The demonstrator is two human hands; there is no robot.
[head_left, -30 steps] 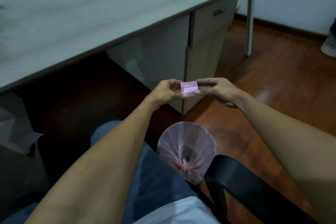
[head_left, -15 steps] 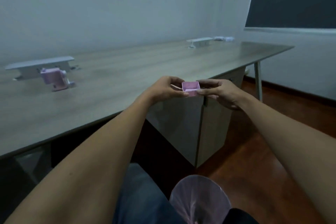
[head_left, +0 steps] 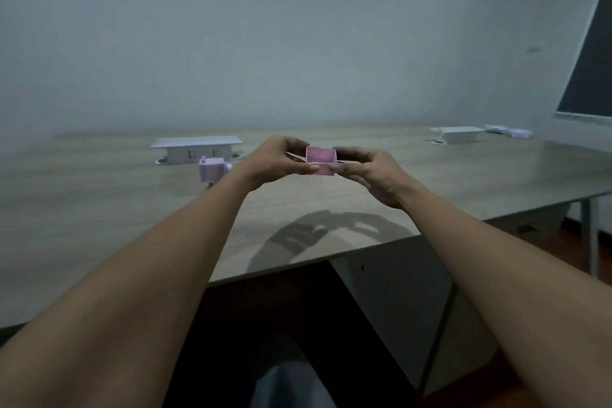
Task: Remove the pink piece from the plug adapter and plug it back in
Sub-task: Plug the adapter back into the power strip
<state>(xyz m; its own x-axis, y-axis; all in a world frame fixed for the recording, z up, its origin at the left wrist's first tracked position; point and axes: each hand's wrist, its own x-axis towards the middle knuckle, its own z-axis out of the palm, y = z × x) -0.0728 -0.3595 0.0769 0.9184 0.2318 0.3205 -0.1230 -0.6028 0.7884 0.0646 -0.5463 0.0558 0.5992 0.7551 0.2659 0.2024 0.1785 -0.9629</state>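
A small pink hollow piece, open side toward me, is held in the air above the desk between both hands. My left hand pinches its left side and my right hand pinches its right side. The pink plug adapter stands on the desk to the left of my left hand, just in front of a white desktop socket box. The adapter's right edge is partly hidden by my left wrist.
A second white socket box and some white items lie at the desk's far right. A drawer cabinet stands under the desk, with a desk leg and wooden floor at right. A wall rises behind.
The view has tilted up from the floor and bin to the desktop. Both hands, still holding the pink piece, have come up over the desk, closer to the adapter.
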